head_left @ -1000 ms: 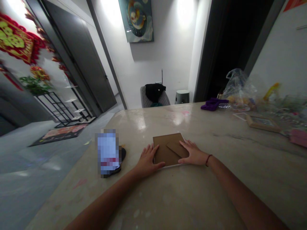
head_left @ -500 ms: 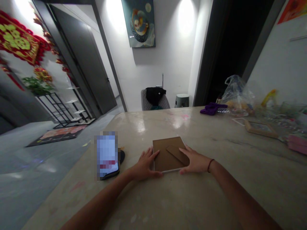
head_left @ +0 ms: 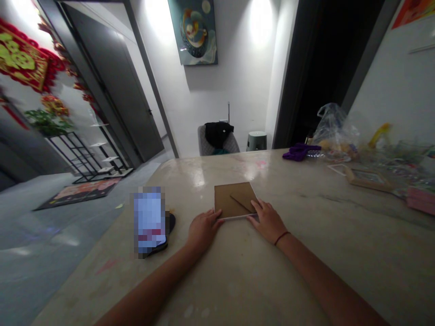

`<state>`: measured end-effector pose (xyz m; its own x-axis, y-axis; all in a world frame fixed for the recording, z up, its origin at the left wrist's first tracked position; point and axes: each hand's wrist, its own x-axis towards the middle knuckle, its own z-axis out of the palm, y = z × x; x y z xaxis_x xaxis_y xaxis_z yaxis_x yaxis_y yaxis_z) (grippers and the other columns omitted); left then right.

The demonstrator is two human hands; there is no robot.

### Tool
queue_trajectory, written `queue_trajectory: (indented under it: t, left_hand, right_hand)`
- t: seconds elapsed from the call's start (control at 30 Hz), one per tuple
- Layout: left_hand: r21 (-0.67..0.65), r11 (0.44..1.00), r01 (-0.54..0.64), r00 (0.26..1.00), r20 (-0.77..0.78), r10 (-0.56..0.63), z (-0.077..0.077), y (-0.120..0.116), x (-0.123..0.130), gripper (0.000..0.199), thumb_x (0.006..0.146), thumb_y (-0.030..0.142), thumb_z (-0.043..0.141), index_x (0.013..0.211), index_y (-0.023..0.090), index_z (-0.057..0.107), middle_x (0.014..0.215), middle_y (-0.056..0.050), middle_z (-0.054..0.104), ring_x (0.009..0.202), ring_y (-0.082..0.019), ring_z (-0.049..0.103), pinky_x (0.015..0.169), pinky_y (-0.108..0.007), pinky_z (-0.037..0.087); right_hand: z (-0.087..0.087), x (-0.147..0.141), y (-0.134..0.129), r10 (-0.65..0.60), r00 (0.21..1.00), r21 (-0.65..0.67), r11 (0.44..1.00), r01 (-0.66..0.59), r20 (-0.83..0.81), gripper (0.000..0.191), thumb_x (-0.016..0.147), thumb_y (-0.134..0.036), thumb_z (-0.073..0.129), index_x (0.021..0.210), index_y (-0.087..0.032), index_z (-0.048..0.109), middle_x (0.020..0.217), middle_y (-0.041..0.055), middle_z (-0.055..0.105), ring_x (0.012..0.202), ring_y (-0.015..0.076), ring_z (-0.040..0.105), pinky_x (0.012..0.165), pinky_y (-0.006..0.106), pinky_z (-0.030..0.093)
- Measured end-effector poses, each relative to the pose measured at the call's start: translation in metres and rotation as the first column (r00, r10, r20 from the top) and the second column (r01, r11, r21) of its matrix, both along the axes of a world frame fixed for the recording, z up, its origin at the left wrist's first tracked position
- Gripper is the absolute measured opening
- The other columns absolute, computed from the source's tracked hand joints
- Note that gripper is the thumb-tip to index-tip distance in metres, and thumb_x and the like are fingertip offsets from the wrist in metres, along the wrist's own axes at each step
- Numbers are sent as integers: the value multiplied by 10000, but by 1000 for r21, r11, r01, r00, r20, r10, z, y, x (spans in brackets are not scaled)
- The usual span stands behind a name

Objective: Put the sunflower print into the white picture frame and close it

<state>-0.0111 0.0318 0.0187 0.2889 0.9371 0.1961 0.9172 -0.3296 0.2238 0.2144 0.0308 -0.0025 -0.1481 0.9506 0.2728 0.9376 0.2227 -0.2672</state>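
Head camera gives me the brown-backed frame (head_left: 227, 207) lying face-down, as far as I can judge, on the counter (head_left: 217, 280), square in front of me, its white rim (head_left: 234, 218) showing along the near edge. My left hand (head_left: 203, 228) is at the near left corner, a fingertip over the back and the thumb by the near edge; my right hand (head_left: 269, 222) does the same at the near right corner. The hands are apart from each other, both touching the frame; whether either one is really clamped on it I cannot tell, since what lies beneath the fingers is hidden.

I expect it to be light and stiff, a thin board in a rigid border. The brown back looks matte, so fingertips should find some grip there, while the polished counter would let the whole thing slide under a sideways push. If there is glass on the hidden side, it could crack or scratch, so I would avoid pressing the middle. The diagonal strip (head_left: 243, 203) looks like a thin stand and is a poor handle. Opposite sides of the rim make the safest hold.
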Motion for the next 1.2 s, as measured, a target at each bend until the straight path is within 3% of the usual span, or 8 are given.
queue_trajectory:
  t: [0.23,0.4,0.67,0.77,0.87,1.03,1.13,1.2]
  left_hand:
    - [-4,1000,-10,1000,15,10,3,8,-7,307,847,381,462,1098,288,611,1067,-40,664,942,-212,621,821,-318,439]
    - [34,999,25,996,-84,-22,-4,11,-9,369,877,217,382,1222,251,508,1216,-53,575,1144,-208,497,965,-349,343]
    - [256,948,-189,982,67,178,6,8,-19,567,893,281,342,1400,165,116,938,-67,660,857,-191,595,803,-315,412]
    - [233,946,-224,974,9,228,5,10,-22,592,886,222,335,1403,132,61,859,-71,654,790,-186,588,745,-303,408]
    - [157,970,-184,978,-69,197,1,11,-20,599,877,214,351,1401,126,75,825,-64,651,761,-176,577,736,-291,394]
    - [124,981,-147,985,-70,156,5,12,-15,508,883,418,342,1308,142,371,815,-56,645,800,-193,564,767,-304,375]
    - [72,995,-62,991,-112,70,8,9,-11,427,890,434,307,1102,195,591,795,-62,635,776,-191,560,735,-302,381]
    - [77,997,-15,993,-117,24,8,7,-8,419,886,437,318,966,206,658,786,-65,629,768,-191,556,732,-308,382]
  right_hand:
    - [-1,-3,2,-50,998,-28,998,51,37,460,862,-388,371,1286,-217,420,1333,103,420,1115,256,427,905,403,350]
    - [-4,-4,1,-81,996,-11,997,82,42,463,863,-333,363,1311,-218,383,1240,96,501,1079,245,443,887,376,361]
    - [16,15,1,-229,973,242,942,232,-42,652,832,-155,267,1401,-104,-47,924,138,562,852,248,524,758,385,431]
    - [13,22,1,-271,960,146,955,260,64,753,753,-43,272,1396,-156,-102,883,121,572,715,218,563,643,353,452]
    - [8,22,1,-289,946,35,957,287,148,793,719,-28,312,1405,-195,-50,855,111,585,639,188,575,580,315,444]
    - [13,14,2,-327,943,117,941,318,67,543,866,-275,290,1372,-87,230,925,161,591,818,242,571,692,347,450]
    - [12,8,4,-324,946,33,946,323,14,502,878,-445,257,1070,-143,608,910,162,598,870,252,562,772,366,438]
    - [9,7,6,-287,955,-43,958,285,-74,539,871,-488,245,836,-178,685,868,152,610,868,252,568,801,375,431]
